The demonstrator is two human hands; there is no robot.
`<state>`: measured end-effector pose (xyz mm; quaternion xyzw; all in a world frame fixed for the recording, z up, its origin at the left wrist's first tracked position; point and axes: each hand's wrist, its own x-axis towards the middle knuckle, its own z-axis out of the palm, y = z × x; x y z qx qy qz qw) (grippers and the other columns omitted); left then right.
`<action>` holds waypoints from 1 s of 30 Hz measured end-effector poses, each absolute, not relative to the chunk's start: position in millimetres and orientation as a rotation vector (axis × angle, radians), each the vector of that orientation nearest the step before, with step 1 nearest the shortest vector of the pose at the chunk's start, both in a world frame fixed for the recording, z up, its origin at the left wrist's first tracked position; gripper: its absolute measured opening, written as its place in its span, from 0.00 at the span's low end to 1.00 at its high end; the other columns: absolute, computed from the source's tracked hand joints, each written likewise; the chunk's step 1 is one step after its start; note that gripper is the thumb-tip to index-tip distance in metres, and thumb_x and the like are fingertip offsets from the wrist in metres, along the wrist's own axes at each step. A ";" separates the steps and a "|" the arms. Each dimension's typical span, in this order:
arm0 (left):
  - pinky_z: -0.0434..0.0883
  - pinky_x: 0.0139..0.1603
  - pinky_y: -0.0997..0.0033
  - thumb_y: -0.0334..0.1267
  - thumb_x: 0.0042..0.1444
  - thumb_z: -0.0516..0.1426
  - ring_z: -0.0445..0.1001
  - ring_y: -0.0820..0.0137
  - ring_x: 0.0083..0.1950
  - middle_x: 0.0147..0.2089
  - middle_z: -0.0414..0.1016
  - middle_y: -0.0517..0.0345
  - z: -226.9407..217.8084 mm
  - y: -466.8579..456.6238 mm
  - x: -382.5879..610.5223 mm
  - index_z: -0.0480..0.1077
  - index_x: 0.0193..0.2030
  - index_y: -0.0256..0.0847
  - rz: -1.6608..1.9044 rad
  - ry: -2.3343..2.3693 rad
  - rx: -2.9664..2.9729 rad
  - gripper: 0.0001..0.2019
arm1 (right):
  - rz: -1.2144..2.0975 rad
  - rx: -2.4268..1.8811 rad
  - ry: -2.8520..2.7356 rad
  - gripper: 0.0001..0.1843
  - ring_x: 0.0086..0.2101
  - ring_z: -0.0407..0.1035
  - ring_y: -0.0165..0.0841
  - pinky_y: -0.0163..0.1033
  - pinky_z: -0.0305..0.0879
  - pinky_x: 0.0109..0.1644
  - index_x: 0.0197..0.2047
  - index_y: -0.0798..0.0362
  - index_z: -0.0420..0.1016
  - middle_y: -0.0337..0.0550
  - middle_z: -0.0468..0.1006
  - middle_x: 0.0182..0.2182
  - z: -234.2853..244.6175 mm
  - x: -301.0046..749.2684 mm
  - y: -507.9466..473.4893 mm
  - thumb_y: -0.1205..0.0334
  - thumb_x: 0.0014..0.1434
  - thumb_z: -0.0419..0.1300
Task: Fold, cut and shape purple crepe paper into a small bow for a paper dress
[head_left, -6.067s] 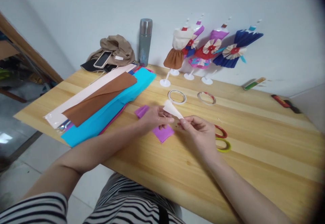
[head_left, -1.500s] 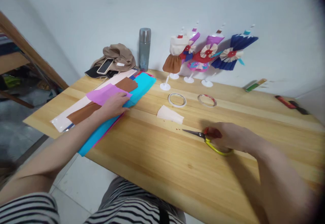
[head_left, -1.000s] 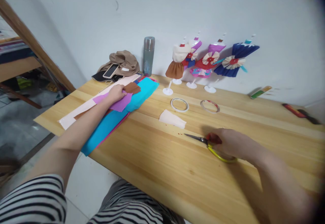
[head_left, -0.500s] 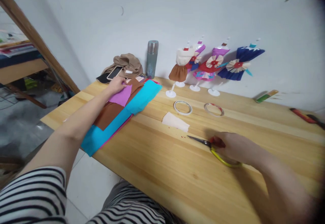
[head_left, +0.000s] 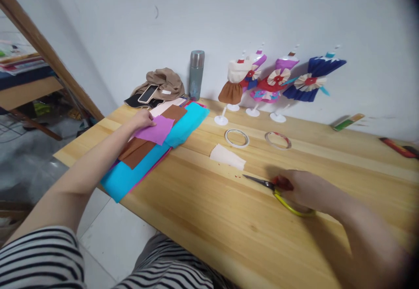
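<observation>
My left hand (head_left: 144, 121) pinches the edge of a purple piece of crepe paper (head_left: 159, 129) over the stacked sheets. Beneath it are brown sheets (head_left: 134, 153) and a long turquoise sheet (head_left: 186, 123), with a pink edge showing below. On the right, my right hand (head_left: 301, 188) is closed round yellow-handled scissors (head_left: 291, 208), whose dark blades point left, low over the table. A small red piece (head_left: 283, 183) shows by its fingers; how it is held I cannot tell. Left of the blade tips lies a cream cut piece (head_left: 227, 157), with tiny red scraps beside it.
Along the wall, several small dress stands (head_left: 276, 79) wear paper outfits. Two tape rolls (head_left: 237, 146) lie before them. A grey-green flask (head_left: 196, 77), a brown cap (head_left: 165, 84) and a phone (head_left: 148, 93) are at the back left. A green stick (head_left: 348, 122) and red cutter (head_left: 397, 147) lie right.
My left hand has drawn back slightly toward the lower left, and the purple piece has shifted and spread over the brown sheets. My right hand keeps the scissors in nearly the same place.
</observation>
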<state>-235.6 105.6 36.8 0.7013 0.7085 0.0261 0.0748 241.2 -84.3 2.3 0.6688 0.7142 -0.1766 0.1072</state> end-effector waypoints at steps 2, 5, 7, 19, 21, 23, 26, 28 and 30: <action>0.70 0.39 0.70 0.40 0.47 0.62 0.76 0.62 0.39 0.33 0.78 0.52 36.8 105.8 -235.9 0.74 0.33 0.38 0.067 2.142 2.069 0.08 | -0.528 1.983 2.112 0.02 0.28 0.69 0.39 0.41 0.57 0.31 0.28 0.48 0.71 0.45 0.79 0.27 3.6 239.9 -84.6 0.64 0.51 0.59; 0.69 0.41 0.66 0.39 0.49 0.60 0.75 0.57 0.42 0.37 0.78 0.48 44.5 102.0 -228.9 0.73 0.33 0.38 0.130 2.200 2.085 0.07 | -0.526 1.980 2.097 0.03 0.28 0.69 0.38 0.41 0.57 0.32 0.28 0.48 0.71 0.45 0.79 0.27 8.3 236.1 -85.9 0.64 0.52 0.57; 0.68 0.43 0.63 0.39 0.50 0.61 0.74 0.53 0.46 0.39 0.76 0.47 55.6 93.5 -217.6 0.71 0.34 0.39 0.292 2.242 2.146 0.07 | -0.513 1.969 2.080 0.03 0.28 0.69 0.38 0.41 0.57 0.32 0.29 0.48 0.71 0.44 0.79 0.28 12.9 233.1 -86.8 0.64 0.52 0.57; 0.70 0.42 0.67 0.37 0.37 0.68 0.76 0.64 0.43 0.42 0.78 0.53 44.1 -15.4 -74.6 0.72 0.48 0.39 0.806 0.812 1.157 0.27 | -1.032 2.306 2.405 0.22 0.43 0.75 0.45 0.47 0.67 0.45 0.46 0.51 0.76 0.53 0.81 0.43 32.5 186.1 -95.6 0.44 0.59 0.55; 0.71 0.46 0.64 0.39 0.37 0.69 0.76 0.61 0.47 0.46 0.78 0.50 28.3 -26.8 -54.9 0.74 0.46 0.41 0.800 0.683 1.027 0.26 | -1.834 2.142 2.530 0.29 0.49 0.74 0.44 0.47 0.69 0.50 0.56 0.47 0.71 0.49 0.80 0.49 25.1 166.9 -99.5 0.42 0.56 0.59; 0.71 0.49 0.60 0.41 0.38 0.69 0.75 0.57 0.51 0.48 0.78 0.51 15.7 -35.6 -40.8 0.76 0.44 0.44 0.757 0.604 0.923 0.22 | -2.338 2.131 2.415 0.27 0.51 0.73 0.42 0.45 0.69 0.52 0.55 0.42 0.72 0.44 0.79 0.52 15.7 152.2 -101.3 0.44 0.54 0.63; 0.71 0.50 0.60 0.42 0.39 0.69 0.74 0.57 0.53 0.47 0.79 0.54 4.2 -43.5 -33.6 0.77 0.41 0.47 0.778 0.596 0.849 0.19 | -2.738 2.209 2.010 0.22 0.41 0.77 0.40 0.44 0.72 0.46 0.47 0.45 0.76 0.43 0.82 0.44 2.2 148.1 -99.5 0.49 0.49 0.69; 0.71 0.47 0.60 0.48 0.42 0.67 0.74 0.57 0.51 0.47 0.78 0.53 0.9 -44.6 -37.4 0.76 0.42 0.46 0.742 0.626 0.883 0.19 | -2.857 2.200 1.815 0.20 0.34 0.77 0.36 0.42 0.72 0.42 0.42 0.48 0.78 0.42 0.83 0.36 -3.2 155.2 -97.0 0.53 0.45 0.72; 0.72 0.42 0.60 0.54 0.47 0.63 0.74 0.57 0.49 0.48 0.77 0.51 -0.5 -42.8 -44.9 0.75 0.45 0.45 0.681 0.658 0.950 0.22 | -2.904 2.155 1.738 0.19 0.31 0.76 0.34 0.40 0.71 0.41 0.39 0.50 0.79 0.40 0.83 0.32 -4.7 163.7 -94.8 0.55 0.43 0.74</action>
